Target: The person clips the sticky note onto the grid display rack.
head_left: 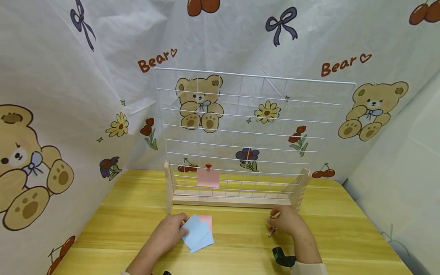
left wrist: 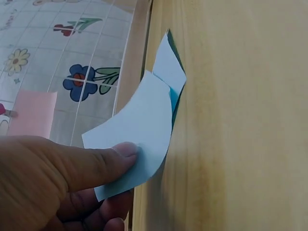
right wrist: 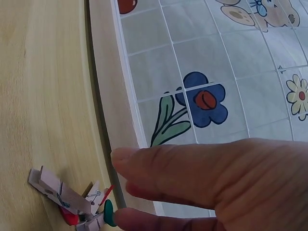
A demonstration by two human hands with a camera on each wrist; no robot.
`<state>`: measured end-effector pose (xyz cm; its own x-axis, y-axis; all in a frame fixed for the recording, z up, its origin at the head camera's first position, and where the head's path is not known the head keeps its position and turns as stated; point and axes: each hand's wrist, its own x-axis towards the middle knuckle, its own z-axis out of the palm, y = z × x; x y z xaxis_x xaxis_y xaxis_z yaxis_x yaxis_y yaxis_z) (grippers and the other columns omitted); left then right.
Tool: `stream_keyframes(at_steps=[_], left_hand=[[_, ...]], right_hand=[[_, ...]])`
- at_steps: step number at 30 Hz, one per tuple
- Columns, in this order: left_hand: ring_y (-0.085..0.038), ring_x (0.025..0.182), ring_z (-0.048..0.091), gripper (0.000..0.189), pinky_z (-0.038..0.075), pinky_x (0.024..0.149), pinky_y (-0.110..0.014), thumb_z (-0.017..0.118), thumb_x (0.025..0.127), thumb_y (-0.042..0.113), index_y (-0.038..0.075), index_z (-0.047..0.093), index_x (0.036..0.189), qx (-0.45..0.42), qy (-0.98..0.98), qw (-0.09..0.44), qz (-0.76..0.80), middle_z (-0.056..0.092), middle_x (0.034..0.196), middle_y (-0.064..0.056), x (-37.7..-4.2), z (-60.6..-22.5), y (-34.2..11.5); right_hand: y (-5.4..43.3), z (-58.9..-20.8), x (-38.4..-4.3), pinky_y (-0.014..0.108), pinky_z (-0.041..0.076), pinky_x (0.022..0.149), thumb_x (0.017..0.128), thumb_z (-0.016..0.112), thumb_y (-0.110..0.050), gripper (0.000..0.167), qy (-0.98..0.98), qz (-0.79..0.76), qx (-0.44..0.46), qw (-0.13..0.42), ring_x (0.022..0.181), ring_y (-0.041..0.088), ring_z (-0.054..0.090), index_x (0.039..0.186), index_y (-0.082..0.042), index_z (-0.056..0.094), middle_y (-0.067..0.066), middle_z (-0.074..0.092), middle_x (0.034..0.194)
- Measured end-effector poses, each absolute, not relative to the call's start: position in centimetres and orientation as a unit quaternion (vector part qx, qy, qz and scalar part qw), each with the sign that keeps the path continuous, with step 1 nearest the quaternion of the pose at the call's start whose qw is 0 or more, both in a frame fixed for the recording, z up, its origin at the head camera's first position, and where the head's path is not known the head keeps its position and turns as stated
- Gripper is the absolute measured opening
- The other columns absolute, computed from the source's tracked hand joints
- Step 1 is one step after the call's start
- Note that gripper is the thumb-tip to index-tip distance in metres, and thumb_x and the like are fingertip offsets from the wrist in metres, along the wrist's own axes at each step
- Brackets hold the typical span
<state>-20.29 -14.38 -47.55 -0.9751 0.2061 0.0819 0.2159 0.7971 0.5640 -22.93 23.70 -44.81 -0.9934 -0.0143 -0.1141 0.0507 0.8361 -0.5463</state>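
My left hand (head_left: 168,233) pinches light blue paper notes (head_left: 197,233) between thumb and fingers, low over the table. In the left wrist view the front sheet (left wrist: 134,125) bends under the thumb, with another sheet fanned out behind it. A pink note (head_left: 207,221) shows at the far side of the blue ones. Near the rack's right foot, my right hand (head_left: 287,220) is over a few small wooden clothespins (right wrist: 62,190) with red and green decorations. Its thumb and fingers stand apart, and a fingertip is right at the green decoration (right wrist: 109,213).
A white wire grid (head_left: 240,122) stands in a wooden base (head_left: 230,200) at the back of the table (head_left: 130,229). On its lower rows hangs a pink note (head_left: 208,179) under a red-topped clip (head_left: 208,166). A dark curved object (head_left: 283,258) is beside the right forearm.
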Motion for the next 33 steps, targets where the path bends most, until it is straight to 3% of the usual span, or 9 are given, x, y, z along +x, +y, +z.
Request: stream_keyframes(at_steps=[9,20,33], left_hand=[[-0.012,0.071,0.057,0.010,0.048,0.062,-0.032,0.076,0.091,0.014,0.012,0.070,0.099,-0.115,-0.945,-0.002,-0.305,0.072,0.087,-0.004,-20.4,-47.0,-14.4],[-0.010,0.065,0.050,0.004,0.039,0.056,-0.022,0.069,0.097,0.014,0.011,0.071,0.099,-0.130,-0.923,-0.007,-0.361,0.057,0.071,0.005,-20.3,-46.8,-14.4],[-0.008,0.063,0.049,0.004,0.039,0.053,-0.020,0.067,0.098,0.014,0.011,0.070,0.097,-0.135,-0.915,-0.004,-0.380,0.058,0.072,0.006,-20.4,-46.8,-14.4]], right_hand=[[24.3,-45.3,-23.2,0.031,0.043,0.060,0.087,0.078,-0.015,0.023,0.968,-0.248,0.001,0.038,0.068,0.019,0.053,0.103,0.000,0.070,0.005,0.069,0.083],[24.5,-47.0,-23.7,0.032,0.041,0.062,0.086,0.078,-0.011,0.014,0.970,-0.242,-0.004,0.035,0.068,0.020,0.052,0.094,-0.005,0.069,0.001,0.066,0.074],[24.2,-46.8,-23.3,0.029,0.038,0.058,0.084,0.079,-0.009,0.014,0.965,-0.261,0.002,0.031,0.065,0.019,0.050,0.082,-0.008,0.065,0.000,0.063,0.069]])
